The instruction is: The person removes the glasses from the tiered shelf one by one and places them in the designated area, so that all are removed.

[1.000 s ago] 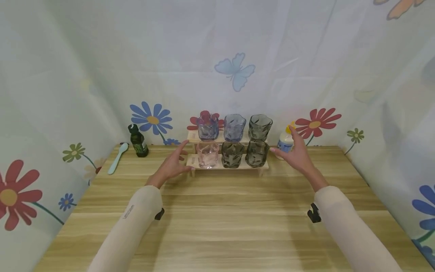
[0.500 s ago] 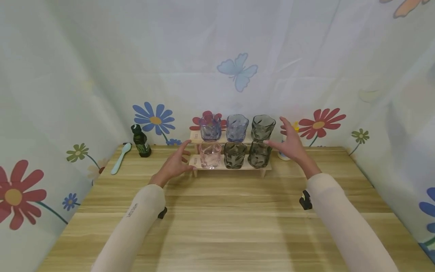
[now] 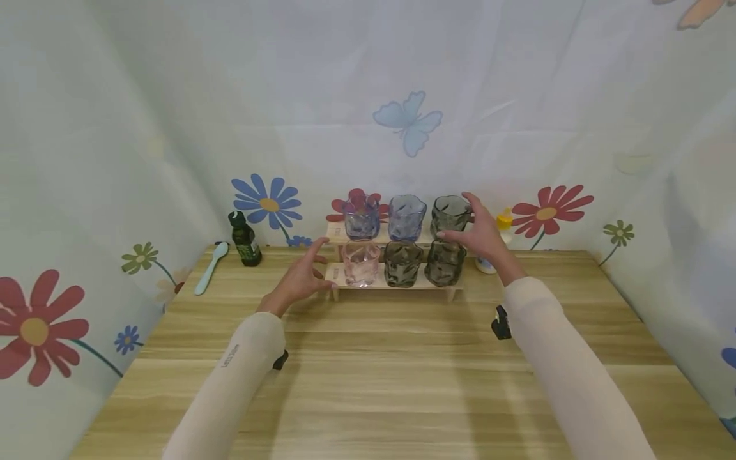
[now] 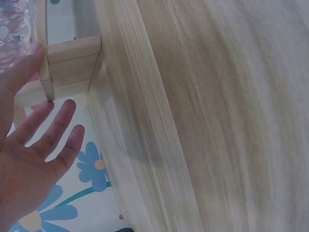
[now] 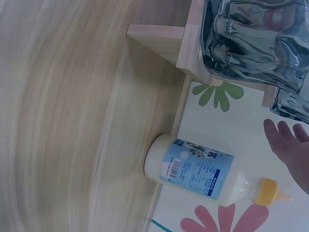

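Note:
In the head view, a two-tier wooden stand [image 3: 333,274] bears several wavy glasses. My left hand [image 3: 299,278] is at its left end, fingers spread. In the left wrist view the thumb touches the lower board beside the pink glass [image 3: 361,265]; the other fingers are fairly straight by the board's end. My right hand [image 3: 482,235] is around the right side of the upper grey glass [image 3: 451,214], thumb in front and fingers at the far side. In the right wrist view its fingers [image 5: 285,137] appear a little apart from the glass; the thumb is out of that view.
Two blue-tinted glasses [image 3: 407,218] share the upper tier; two dark glasses [image 3: 402,265] stand below. A yellow-capped bottle [image 5: 198,169] is right of the stand, partly behind my right hand. A dark green bottle [image 3: 246,241] and pale blue spoon [image 3: 211,268] are left. A patterned curtain closes the back.
My right hand has moved left, from beside the yellow-capped bottle to the upper grey glass. The left hand stays at the stand's end. The whole head view has shifted slightly.

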The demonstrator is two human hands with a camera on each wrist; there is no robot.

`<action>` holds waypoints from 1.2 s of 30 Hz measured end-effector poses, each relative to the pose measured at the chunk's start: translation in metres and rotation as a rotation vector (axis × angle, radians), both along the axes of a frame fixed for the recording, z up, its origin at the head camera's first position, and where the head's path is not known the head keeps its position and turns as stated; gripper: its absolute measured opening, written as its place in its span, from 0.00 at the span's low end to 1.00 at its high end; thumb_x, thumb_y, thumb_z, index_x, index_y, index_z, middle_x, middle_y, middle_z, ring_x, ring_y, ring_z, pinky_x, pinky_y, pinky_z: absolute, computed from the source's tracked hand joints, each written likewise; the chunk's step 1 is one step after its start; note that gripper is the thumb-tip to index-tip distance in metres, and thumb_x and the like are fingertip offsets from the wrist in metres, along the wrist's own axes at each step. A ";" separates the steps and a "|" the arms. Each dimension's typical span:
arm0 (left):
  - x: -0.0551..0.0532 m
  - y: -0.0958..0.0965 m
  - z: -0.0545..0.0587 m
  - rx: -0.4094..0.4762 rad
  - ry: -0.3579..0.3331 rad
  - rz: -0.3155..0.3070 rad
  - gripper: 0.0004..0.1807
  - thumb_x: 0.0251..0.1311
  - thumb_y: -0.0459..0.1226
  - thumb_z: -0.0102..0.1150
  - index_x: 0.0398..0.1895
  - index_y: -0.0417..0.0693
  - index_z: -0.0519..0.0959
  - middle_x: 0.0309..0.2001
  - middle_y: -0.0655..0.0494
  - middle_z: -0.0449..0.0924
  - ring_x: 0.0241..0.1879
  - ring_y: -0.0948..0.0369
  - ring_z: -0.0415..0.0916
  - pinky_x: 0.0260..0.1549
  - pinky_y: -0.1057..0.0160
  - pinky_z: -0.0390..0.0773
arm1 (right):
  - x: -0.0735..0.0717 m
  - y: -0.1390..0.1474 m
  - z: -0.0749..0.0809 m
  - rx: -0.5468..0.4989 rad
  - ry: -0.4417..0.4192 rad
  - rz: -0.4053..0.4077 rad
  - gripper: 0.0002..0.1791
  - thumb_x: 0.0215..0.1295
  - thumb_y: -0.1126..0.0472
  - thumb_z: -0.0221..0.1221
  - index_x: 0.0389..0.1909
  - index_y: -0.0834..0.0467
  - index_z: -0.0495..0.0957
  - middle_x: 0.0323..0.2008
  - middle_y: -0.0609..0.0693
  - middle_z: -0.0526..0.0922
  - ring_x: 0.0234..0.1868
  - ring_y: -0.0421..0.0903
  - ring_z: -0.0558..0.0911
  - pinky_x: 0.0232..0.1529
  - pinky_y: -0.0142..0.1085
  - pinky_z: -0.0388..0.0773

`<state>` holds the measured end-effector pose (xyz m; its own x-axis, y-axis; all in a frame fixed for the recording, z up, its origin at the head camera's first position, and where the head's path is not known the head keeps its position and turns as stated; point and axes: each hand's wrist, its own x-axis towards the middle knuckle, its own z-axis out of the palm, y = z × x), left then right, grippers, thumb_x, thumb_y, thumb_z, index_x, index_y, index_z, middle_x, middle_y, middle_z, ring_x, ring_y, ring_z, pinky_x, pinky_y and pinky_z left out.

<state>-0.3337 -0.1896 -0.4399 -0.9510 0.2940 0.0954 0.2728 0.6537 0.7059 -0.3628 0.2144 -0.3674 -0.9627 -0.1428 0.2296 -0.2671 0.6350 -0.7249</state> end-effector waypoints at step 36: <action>-0.001 0.001 -0.002 -0.001 -0.003 0.026 0.59 0.51 0.35 0.76 0.80 0.63 0.46 0.63 0.38 0.75 0.44 0.47 0.85 0.41 0.52 0.84 | -0.013 -0.015 0.010 0.063 -0.077 -0.029 0.52 0.61 0.51 0.69 0.80 0.49 0.48 0.68 0.68 0.67 0.67 0.67 0.68 0.64 0.62 0.68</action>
<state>-0.3346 -0.1885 -0.4422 -0.9585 0.2696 0.0926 0.2541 0.6610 0.7060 -0.3757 0.1992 -0.3573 -0.9811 -0.1264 0.1467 -0.1933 0.6866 -0.7008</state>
